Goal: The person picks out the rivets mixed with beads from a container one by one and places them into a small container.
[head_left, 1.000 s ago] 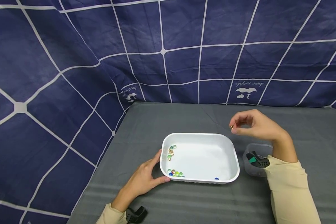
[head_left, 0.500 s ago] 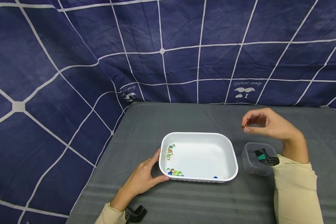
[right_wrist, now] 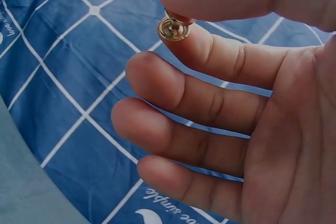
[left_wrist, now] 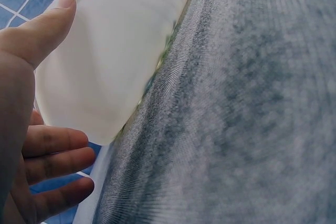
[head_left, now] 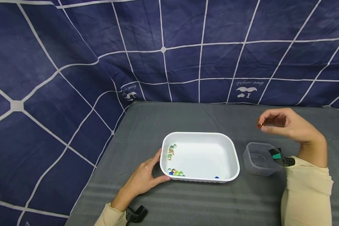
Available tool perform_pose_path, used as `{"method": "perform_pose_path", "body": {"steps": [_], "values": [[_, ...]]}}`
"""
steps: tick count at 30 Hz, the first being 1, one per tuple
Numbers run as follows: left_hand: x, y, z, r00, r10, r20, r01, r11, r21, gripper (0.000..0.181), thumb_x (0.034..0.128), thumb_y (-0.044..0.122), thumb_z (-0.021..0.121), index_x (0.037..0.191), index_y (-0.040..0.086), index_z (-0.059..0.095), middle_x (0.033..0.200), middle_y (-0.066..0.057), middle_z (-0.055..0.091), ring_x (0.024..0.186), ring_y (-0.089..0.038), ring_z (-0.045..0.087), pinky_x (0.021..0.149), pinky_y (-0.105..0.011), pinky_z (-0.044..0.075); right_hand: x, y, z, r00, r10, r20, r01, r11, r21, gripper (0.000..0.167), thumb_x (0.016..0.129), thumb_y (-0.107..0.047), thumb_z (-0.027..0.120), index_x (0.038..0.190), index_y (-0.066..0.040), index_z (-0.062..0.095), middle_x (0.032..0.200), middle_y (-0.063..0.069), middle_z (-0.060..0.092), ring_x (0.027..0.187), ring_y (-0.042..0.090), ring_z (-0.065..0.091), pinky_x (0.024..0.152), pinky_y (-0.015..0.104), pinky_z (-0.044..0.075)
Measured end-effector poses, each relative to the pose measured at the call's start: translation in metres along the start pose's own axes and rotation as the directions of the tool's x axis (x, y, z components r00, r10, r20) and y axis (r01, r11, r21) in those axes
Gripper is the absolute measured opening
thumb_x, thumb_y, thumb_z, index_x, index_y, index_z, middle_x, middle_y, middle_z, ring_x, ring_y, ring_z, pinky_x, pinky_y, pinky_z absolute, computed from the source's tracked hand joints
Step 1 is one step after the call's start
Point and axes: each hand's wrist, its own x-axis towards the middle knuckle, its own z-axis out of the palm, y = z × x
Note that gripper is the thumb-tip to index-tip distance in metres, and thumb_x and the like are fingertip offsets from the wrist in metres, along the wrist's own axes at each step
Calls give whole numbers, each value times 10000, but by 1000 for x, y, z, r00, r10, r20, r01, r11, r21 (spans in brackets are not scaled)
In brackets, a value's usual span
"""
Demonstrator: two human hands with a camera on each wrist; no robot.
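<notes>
In the head view my right hand (head_left: 292, 125) is raised behind the clear plastic container (head_left: 257, 169). Its thumb and index finger pinch a small gold metal stud (right_wrist: 174, 29), spool-shaped with a round flange; the other fingers are spread loosely below. My left hand (head_left: 142, 178) rests against the left end of a white tray (head_left: 203, 157), thumb at the near corner and index finger along the side. Glass marbles (head_left: 177, 173) lie in the tray's near left corner. Gold pieces (head_left: 170, 151) sit among more marbles by its left wall.
A single blue marble (head_left: 217, 177) lies by the tray's near wall, toward the right. Grey cloth (head_left: 186, 204) covers the table. Behind and to the left hangs a navy curtain (head_left: 183, 66) with white lines.
My right hand has moved to the right with the gold stud, from beside the tray's far right corner to behind the clear container. The left hand stays at the tray.
</notes>
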Motion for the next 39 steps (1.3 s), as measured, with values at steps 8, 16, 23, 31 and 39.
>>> {"method": "perform_pose_path", "body": {"steps": [8, 16, 23, 31, 39], "values": [[0, 0, -1, 1000, -3, 4, 3, 1000, 3, 1002, 767, 420, 841, 1520, -9, 338, 1386, -189, 553, 1243, -315, 556, 990, -475, 472, -14, -1, -9, 999, 20, -42, -20, 1000, -2, 291, 827, 276, 541, 995, 55, 625, 971, 64, 711, 890, 134, 690, 764, 198, 547], [0, 0, 0, 1000, 17, -3, -17, 1000, 12, 1003, 767, 423, 840, 1514, -22, 341, 1388, -205, 546, 1243, -313, 557, 990, -469, 474, -25, 2, -17, 997, 11, -77, -10, 1000, 13, 320, 799, 310, 530, 993, 72, 620, 983, 70, 720, 905, 131, 698, 761, 189, 545], [1, -1, 0, 1000, 19, -5, -19, 1000, 12, 997, 773, 434, 832, 1509, -31, 346, 1371, -223, 554, 1222, -322, 572, 972, -474, 486, -33, 6, -23, 995, -25, -100, 38, 991, 128, 347, 782, 348, 471, 992, 104, 602, 994, 109, 725, 931, 145, 703, 771, 181, 537], [1, -2, 0, 1000, 26, -6, -26, 999, 26, 993, 783, 437, 826, 1514, -27, 339, 1386, -209, 547, 1229, -317, 568, 970, -474, 486, -38, 9, -29, 992, -55, -110, 73, 984, 164, 371, 775, 374, 429, 1023, 146, 583, 1025, 116, 718, 953, 153, 701, 807, 181, 535], [0, -2, 0, 1000, 17, 3, -17, 1000, 23, 991, 793, 449, 813, 1517, -26, 331, 1390, -186, 552, 1233, -313, 566, 973, -476, 483, -38, 9, -28, 993, -37, -110, 53, 988, 145, 373, 785, 364, 435, 1033, 132, 588, 1030, 101, 720, 961, 140, 699, 799, 175, 533]]}}
